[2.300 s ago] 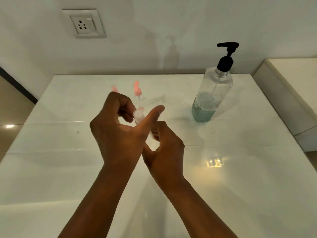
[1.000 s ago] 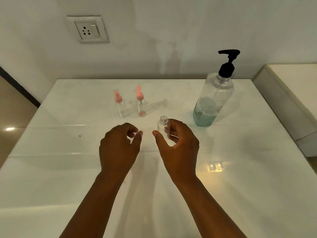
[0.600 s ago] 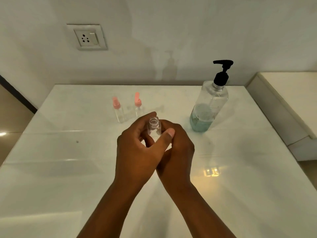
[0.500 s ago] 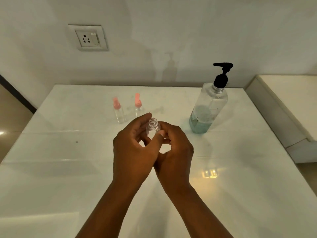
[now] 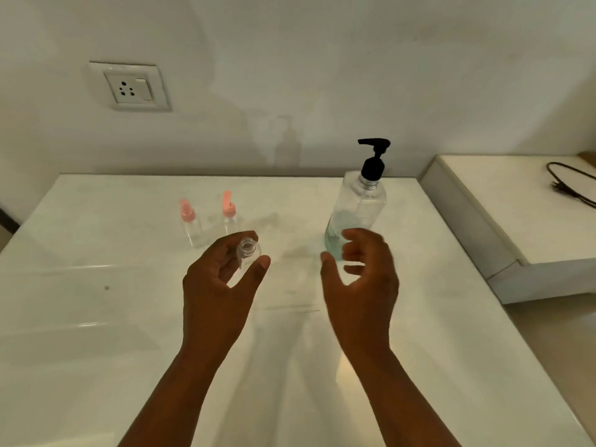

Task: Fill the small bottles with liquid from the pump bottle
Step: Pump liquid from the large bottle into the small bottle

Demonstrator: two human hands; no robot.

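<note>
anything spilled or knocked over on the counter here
Nothing stands out. The pump bottle and the two pink-capped small bottles stand upright on the counter with no puddle visible. The left hand holds an open small bottle upright; its cap is not in view.

Pump bottle (image 5: 358, 208): clear, black pump head, pale blue-green liquid low down
Open small bottle (image 5: 247, 251): clear, colourless
Two far-left small bottles (image 5: 193, 230): clear, pink caps
Bench (image 5: 96, 317): glossy white
Wall socket (image 5: 130, 87): white, dark holes
Cable (image 5: 571, 185), far right: black
</note>
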